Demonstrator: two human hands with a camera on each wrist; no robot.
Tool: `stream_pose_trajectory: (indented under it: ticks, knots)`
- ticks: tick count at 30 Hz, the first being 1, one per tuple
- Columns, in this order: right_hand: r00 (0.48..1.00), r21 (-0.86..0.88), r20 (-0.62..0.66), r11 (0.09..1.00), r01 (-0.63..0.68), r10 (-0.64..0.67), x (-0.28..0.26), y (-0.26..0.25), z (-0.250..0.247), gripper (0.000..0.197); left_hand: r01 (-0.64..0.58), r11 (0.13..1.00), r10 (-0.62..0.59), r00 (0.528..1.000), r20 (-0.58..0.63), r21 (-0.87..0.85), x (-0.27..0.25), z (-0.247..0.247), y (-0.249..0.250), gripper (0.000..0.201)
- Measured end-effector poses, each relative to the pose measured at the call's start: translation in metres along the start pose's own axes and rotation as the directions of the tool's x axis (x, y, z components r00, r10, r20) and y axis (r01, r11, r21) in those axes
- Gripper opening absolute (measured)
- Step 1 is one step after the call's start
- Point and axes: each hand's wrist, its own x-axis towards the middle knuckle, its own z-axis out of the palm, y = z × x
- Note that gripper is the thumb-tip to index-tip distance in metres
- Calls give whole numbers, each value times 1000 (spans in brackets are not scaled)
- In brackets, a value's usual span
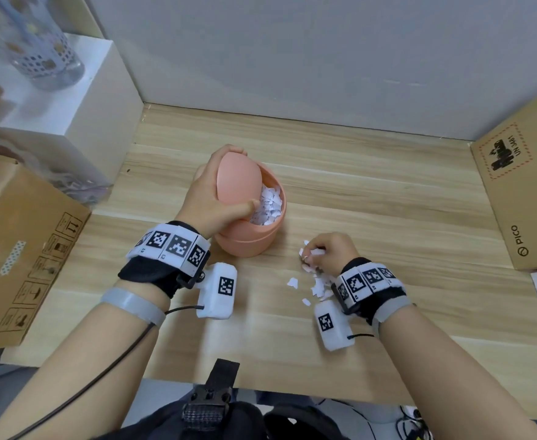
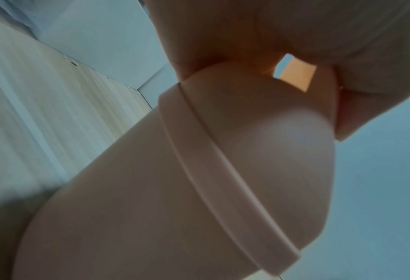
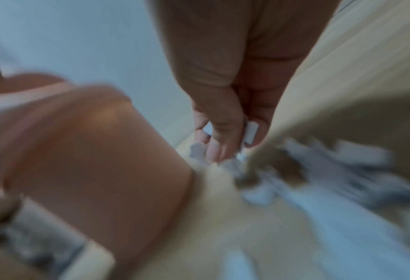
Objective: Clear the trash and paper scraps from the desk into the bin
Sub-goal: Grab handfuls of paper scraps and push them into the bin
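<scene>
Mid-tabletop, toward the back edge: small round pink plastic bin [image 1: 254,239] on light wood tabletop [image 1: 387,198]. Left hand [image 1: 211,192] grips its tilted pink swing lid [image 1: 237,179], thumb at the opening; white scraps fill the inside. Just right of it, nearer the front edge, right hand [image 1: 332,252] pinches torn white paper scraps [image 1: 316,282], loose pieces beneath.

I see a smooth matt pink plastic bin [image 1: 254,239]; torn white paper scraps [image 1: 319,285]; a pale wood-grain tabletop [image 1: 372,198]; plain brown cardboard boxes [image 1: 22,249].
</scene>
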Motion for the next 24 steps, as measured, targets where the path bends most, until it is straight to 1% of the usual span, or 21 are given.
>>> stream_pose_trajectory:
  ticks: [2, 4, 6, 8, 9, 10, 12, 14, 15, 17, 19, 22, 24]
  knots:
    - [995, 149, -93, 988, 42, -28, 0, -22, -20, 19, 5, 1000, -5, 1000, 0, -5, 0, 0, 1, 67]
    - [981, 243, -148, 956, 161, -128, 0, -54, -41, 27, 9, 1000, -9, 1000, 0, -6, -1, 0, 2, 67]
    - [951, 218, -179, 933, 288, -252, 0, -89, -55, 25, 4, 1000, -4, 1000, 1, 4, 0, 0, 2, 66]
    - [934, 111, -158, 934, 340, -321, 1, -116, -57, 14, -3, 1000, 3, 1000, -1, 15, 0, 0, 1, 67]
    - [936, 38, -122, 941, 337, -331, 2, -125, -54, 9, -3, 1000, 3, 1000, -2, 19, 0, 0, 1, 67]
    - [941, -32, -85, 945, 327, -328, 4, -131, -51, 11, 2, 1000, -2, 1000, -2, 21, 0, -1, 1, 67]
    - [956, -113, -33, 952, 285, -290, 8, -136, -46, 25, 18, 1000, -18, 1000, 0, 17, 0, -1, 2, 68]
    - [964, -87, 18, 960, 265, -264, 7, -139, -45, 40, 26, 999, -26, 1000, 3, 24, 0, -1, 2, 71]
    - [964, -75, 40, 961, 266, -264, 6, -140, -46, 45, 28, 999, -29, 1000, 4, 30, 0, -1, 2, 72]
    - [963, -55, 65, 962, 266, -263, 3, -140, -49, 45, 39, 999, -39, 999, 7, 30, 0, -1, 2, 75]
    - [969, 9, 55, 970, 242, -242, -1, -139, -52, 40, 44, 999, -44, 999, 8, 25, 0, -1, 2, 74]
    - [971, 64, -19, 968, 241, -240, -4, -130, -59, 32, 46, 998, -46, 999, 13, 32, 0, -2, 3, 72]
    - [976, 113, -62, 970, 215, -209, -6, -114, -62, 30, 44, 998, -45, 999, 11, 34, -1, -2, 5, 73]
